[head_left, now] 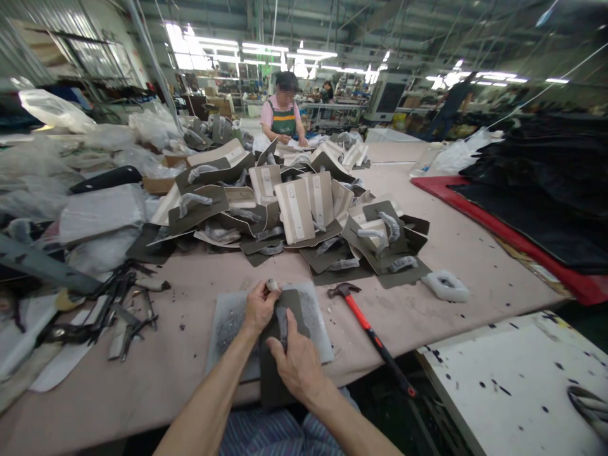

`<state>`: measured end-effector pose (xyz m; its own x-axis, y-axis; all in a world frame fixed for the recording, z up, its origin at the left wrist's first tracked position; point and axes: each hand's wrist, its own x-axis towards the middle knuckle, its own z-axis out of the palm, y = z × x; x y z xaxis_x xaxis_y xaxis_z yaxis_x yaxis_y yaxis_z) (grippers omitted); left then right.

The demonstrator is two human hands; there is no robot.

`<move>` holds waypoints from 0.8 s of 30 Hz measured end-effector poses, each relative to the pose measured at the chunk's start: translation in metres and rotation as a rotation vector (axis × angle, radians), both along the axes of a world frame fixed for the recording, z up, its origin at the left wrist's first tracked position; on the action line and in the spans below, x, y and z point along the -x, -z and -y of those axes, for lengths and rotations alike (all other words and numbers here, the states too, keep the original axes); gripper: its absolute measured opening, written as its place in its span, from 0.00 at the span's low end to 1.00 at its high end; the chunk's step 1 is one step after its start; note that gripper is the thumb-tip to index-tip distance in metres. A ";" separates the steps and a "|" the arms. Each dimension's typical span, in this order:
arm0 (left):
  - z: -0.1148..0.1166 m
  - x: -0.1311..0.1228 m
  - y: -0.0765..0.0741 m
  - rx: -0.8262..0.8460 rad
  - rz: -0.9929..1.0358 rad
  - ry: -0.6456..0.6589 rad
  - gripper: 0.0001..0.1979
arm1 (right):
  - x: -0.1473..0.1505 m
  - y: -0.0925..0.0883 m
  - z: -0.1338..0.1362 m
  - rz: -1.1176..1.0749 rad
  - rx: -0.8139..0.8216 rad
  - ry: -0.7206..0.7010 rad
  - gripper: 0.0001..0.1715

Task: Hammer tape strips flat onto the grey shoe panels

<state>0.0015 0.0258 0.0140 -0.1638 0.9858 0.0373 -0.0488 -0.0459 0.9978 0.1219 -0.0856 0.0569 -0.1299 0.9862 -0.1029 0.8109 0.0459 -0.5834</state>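
Note:
A dark grey flat piece [273,373] with a strap lies on a pale cutting board [317,323] at the table's near edge. My left hand [258,308] is closed on a small metal punch [272,285], held upright at the piece's top edge. My right hand [293,360] presses down on the piece, fingers pinched on its strap. A red-handled hammer [375,335] lies just right of the board, untouched.
A big heap of the same grey and tan pieces [294,215] fills the table's middle. Scrap straps and tools [118,310] lie at left, plastic bags [99,215] beyond. Black sheets on a red board [536,190] at right. A person in a pink shirt [282,117] works at the far end.

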 end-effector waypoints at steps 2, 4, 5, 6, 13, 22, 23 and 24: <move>0.001 0.004 0.005 0.023 0.011 0.016 0.16 | -0.013 -0.001 -0.003 -0.100 -0.033 0.005 0.36; 0.002 0.008 0.008 0.036 0.028 0.047 0.16 | -0.037 0.002 -0.011 -0.110 -0.093 0.079 0.31; 0.002 0.010 0.008 0.039 0.027 0.067 0.16 | -0.053 0.006 -0.016 -0.057 -0.131 0.133 0.30; 0.003 0.010 0.009 0.041 0.016 0.087 0.16 | -0.070 0.010 -0.021 0.034 -0.167 0.189 0.29; 0.003 0.007 0.008 0.033 -0.114 0.116 0.12 | -0.182 0.045 -0.028 0.553 -0.039 0.330 0.21; 0.002 0.008 0.007 0.027 -0.179 0.115 0.12 | -0.184 0.038 -0.036 -0.334 0.364 0.550 0.09; 0.002 0.007 0.007 0.019 -0.195 0.115 0.11 | -0.179 0.034 -0.037 -0.477 0.446 0.581 0.10; 0.003 0.007 0.008 0.007 -0.216 0.117 0.11 | -0.173 0.030 -0.037 -0.578 0.512 0.589 0.09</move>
<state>-0.0057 0.0232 0.0063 -0.0376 0.9979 0.0518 0.1616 -0.0451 0.9858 0.2953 -0.0484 0.0265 0.2048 0.7629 -0.6133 0.2044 -0.6461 -0.7354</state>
